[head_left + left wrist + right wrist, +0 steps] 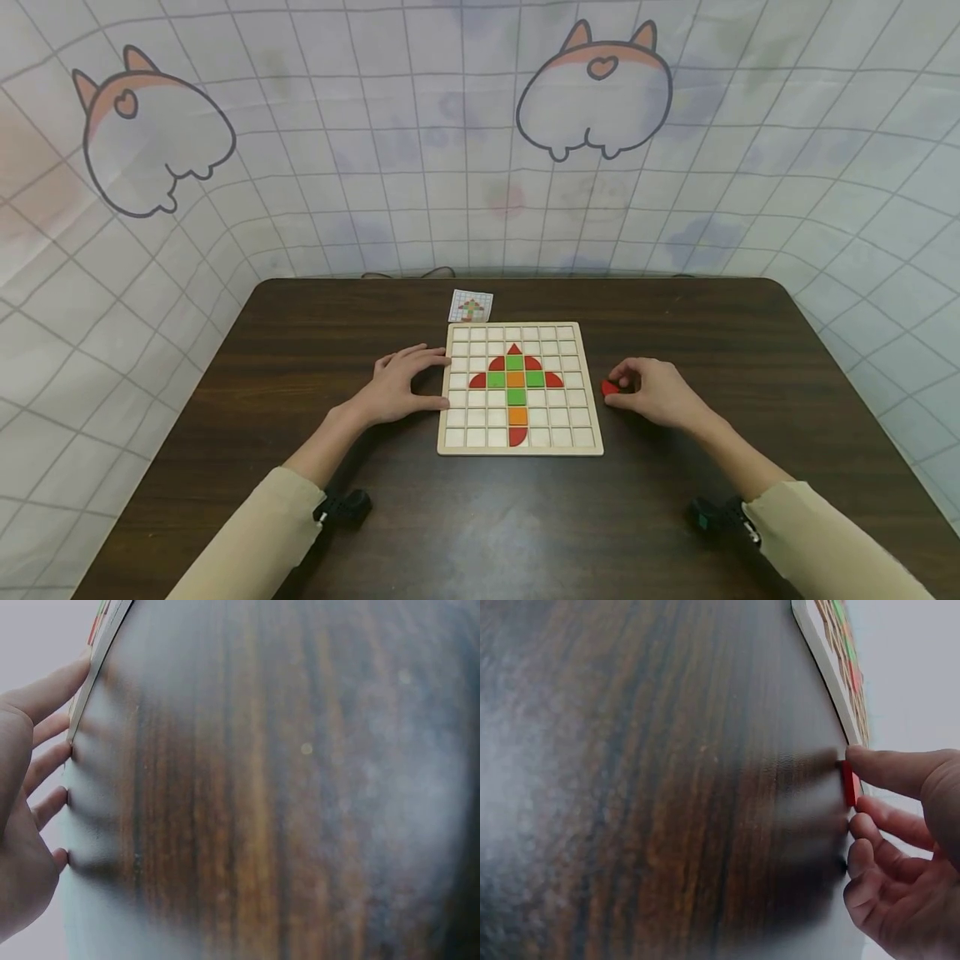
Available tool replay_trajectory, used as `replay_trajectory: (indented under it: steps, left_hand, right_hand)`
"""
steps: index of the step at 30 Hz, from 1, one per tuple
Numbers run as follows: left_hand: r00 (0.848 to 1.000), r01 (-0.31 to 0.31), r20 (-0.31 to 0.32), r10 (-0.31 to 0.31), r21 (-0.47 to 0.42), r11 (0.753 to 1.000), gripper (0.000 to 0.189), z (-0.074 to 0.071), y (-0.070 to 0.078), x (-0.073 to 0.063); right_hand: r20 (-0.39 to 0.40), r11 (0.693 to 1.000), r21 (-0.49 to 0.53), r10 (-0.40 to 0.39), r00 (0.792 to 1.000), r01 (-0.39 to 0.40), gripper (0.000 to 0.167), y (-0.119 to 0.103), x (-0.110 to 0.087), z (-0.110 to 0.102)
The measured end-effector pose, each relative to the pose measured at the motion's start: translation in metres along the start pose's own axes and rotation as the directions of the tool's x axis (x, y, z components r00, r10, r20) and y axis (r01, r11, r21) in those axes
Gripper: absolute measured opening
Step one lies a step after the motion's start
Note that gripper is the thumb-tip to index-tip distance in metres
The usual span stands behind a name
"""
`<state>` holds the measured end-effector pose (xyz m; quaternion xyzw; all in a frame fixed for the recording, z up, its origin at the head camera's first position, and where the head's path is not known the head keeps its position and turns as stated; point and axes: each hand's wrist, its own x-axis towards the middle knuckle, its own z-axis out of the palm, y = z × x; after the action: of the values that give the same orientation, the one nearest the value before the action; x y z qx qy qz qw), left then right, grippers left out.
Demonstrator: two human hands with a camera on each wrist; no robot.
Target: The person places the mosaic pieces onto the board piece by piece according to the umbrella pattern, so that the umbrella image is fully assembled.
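Note:
A wooden grid board point(461, 418) lies on the table with red, green and orange pieces set in its squares. They form an arrow-like shape with a red quarter-round piece point(517, 436) at its lower end. My left hand point(393, 387) rests at the board's left edge, thumb and fingers spread along the frame. To the right of the board, my right hand point(656, 393) pinches a small red piece point(609, 388) between thumb and index finger, low at the tabletop. In the right wrist view that red piece point(849, 784) shows edge-on, its other fingers curled beside it.
A small printed card point(471, 306) with a similar arrow-like picture lies just behind the board. The dark wooden table point(480, 525) reaches back to a white gridded curtain point(375, 167). Black wrist cameras sit at both cuffs.

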<state>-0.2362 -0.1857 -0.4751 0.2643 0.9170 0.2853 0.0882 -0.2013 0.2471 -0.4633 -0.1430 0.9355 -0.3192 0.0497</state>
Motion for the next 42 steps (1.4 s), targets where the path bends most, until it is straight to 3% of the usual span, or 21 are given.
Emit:
replay_trajectory:
  steps: [11, 26, 42]
  left_hand:
    - [1.000, -0.002, -0.004, 0.002, 0.004, 1.000, 0.070, 0.002, 0.001, 0.000]
    - [1.000, 0.005, 0.005, -0.005, 0.022, 1.000, 0.071, 0.002, 0.002, 0.003]
    - [1.000, 0.009, -0.008, -0.009, 0.015, 1.000, 0.072, 0.000, 0.002, 0.001]
  right_hand:
    - [0.021, 0.997, -0.068, -0.020, 1.000, 0.021, 0.022, -0.003, -0.002, -0.001]
    - [0.025, 1.000, -0.019, 0.020, 0.999, -0.020, 0.022, 0.001, 0.002, 0.000]
    - [0.040, 0.997, 0.051, -0.066, 0.997, 0.064, 0.020, -0.019, 0.007, 0.001]
